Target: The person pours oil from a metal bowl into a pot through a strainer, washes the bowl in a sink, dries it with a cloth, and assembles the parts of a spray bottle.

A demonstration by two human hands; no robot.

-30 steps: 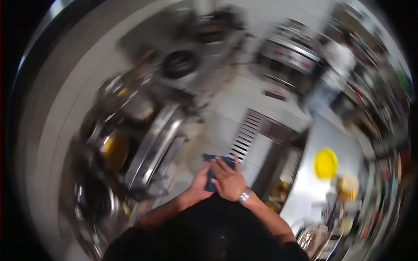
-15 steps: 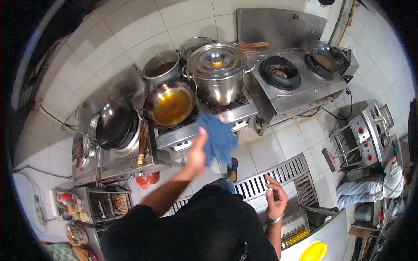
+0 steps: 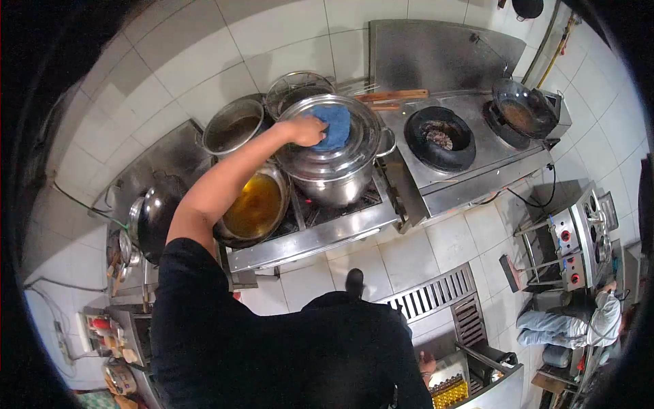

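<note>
My left hand [image 3: 306, 130] is closed on a blue cloth [image 3: 334, 129], which covers the middle of the steel lid [image 3: 300, 162]. The lid's knob is hidden under the cloth. Beneath the lid stands a large steel stockpot [image 3: 335, 193] on the stove; I cannot tell whether the lid is raised from its rim. My left forearm passes over a wok of yellow oil [image 3: 255, 208]. Low beside my body is my right hand [image 3: 427, 364], partly behind my sleeve, with its fingers not clear.
Behind the oil sits an open steel pot [image 3: 233, 127]. A dark wok [image 3: 160, 221] stands at the left. To the right are a black burner ring [image 3: 440, 140] and another wok [image 3: 523, 113]. A floor drain grate [image 3: 436, 296] lies below. Another person [image 3: 569, 324] is at the far right.
My left hand has carried the blue cloth forward and up onto the pot lid. My right hand has dropped back beside my body. I stand closer to the stove.
</note>
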